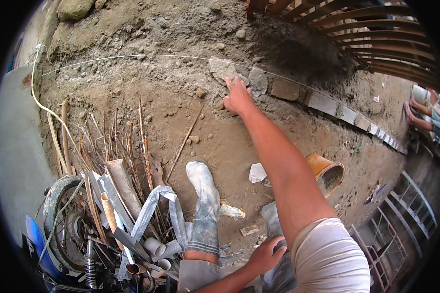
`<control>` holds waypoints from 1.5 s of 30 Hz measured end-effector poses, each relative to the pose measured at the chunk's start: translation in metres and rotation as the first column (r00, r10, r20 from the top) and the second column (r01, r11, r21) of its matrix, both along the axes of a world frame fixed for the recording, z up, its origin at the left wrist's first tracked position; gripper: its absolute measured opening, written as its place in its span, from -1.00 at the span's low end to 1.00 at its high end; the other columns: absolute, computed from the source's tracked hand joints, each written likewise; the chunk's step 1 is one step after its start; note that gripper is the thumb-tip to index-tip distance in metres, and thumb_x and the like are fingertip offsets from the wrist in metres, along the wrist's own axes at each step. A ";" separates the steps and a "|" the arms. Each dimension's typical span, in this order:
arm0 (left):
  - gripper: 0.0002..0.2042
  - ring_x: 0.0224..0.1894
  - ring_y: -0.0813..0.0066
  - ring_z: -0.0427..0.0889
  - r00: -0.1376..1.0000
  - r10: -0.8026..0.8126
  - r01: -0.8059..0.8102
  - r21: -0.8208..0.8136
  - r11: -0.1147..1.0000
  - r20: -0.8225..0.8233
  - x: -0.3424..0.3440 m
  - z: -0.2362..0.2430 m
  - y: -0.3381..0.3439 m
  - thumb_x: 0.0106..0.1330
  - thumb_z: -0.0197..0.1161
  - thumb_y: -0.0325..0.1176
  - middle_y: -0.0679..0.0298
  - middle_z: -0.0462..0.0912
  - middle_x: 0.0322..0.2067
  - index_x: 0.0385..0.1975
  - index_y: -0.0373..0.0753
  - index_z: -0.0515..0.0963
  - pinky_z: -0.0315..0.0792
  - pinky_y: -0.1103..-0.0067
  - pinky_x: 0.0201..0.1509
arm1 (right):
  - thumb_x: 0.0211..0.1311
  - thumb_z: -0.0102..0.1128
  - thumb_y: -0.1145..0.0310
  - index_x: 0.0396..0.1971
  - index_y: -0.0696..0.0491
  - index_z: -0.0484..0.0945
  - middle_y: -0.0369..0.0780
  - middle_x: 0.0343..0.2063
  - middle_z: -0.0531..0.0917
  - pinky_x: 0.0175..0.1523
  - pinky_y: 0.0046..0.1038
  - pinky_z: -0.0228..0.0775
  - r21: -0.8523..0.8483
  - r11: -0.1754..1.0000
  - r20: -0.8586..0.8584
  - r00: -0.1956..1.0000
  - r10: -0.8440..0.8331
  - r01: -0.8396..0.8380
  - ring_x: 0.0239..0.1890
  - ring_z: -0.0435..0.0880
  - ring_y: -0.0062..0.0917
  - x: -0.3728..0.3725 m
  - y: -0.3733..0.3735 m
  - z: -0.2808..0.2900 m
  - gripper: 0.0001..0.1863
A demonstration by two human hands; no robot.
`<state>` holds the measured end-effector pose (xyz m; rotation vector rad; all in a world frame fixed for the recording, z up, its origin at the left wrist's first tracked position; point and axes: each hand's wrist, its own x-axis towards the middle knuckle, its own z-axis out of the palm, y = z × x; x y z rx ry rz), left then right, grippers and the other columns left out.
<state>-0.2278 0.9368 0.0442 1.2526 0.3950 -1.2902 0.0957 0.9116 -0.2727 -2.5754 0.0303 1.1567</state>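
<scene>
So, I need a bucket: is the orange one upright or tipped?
Tipped: the bucket lies on its side, mouth facing the picture's lower right.

I count my two hands [238, 99], two boots [204, 195] toward six o'clock (the right one partly hidden), one orange bucket [318, 165] at three o'clock, one spoked wheel [77, 225] at eight and one string line [146, 55] across twelve.
</scene>
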 end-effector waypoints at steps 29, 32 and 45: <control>-0.60 -0.02 0.33 0.62 0.972 -0.160 0.194 0.198 0.961 -0.174 -0.104 -0.059 -0.101 0.34 0.21 -0.26 0.06 0.64 -0.03 0.13 -0.27 0.48 0.45 0.45 0.09 | 0.11 0.28 0.36 0.03 0.07 0.47 0.00 -0.10 0.49 0.12 -0.13 0.29 -0.314 0.773 0.310 0.829 -0.465 0.551 0.02 0.43 -0.06 -0.388 -0.383 0.244 -0.55; -0.60 -0.03 0.39 0.61 0.965 -0.118 0.168 0.203 0.965 -0.235 -0.091 -0.055 -0.110 0.34 0.21 -0.28 0.09 0.64 -0.05 0.13 -0.32 0.48 0.43 0.48 0.10 | 0.13 0.29 0.25 0.06 0.06 0.43 0.01 -0.09 0.51 0.10 -0.10 0.32 -0.411 0.737 0.144 0.836 -0.529 0.537 0.04 0.46 -0.05 -0.400 -0.394 0.231 -0.51; -0.61 0.03 0.37 0.59 0.970 -0.176 0.215 0.255 0.943 -0.167 -0.098 -0.072 -0.118 0.36 0.18 -0.28 0.07 0.62 0.01 0.14 -0.29 0.48 0.41 0.47 0.16 | 0.16 0.24 0.28 -0.08 0.09 0.46 0.03 -0.14 0.62 -0.02 -0.07 0.41 -0.214 0.734 0.028 0.755 -0.655 0.645 -0.06 0.58 0.01 -0.445 -0.406 0.198 -0.64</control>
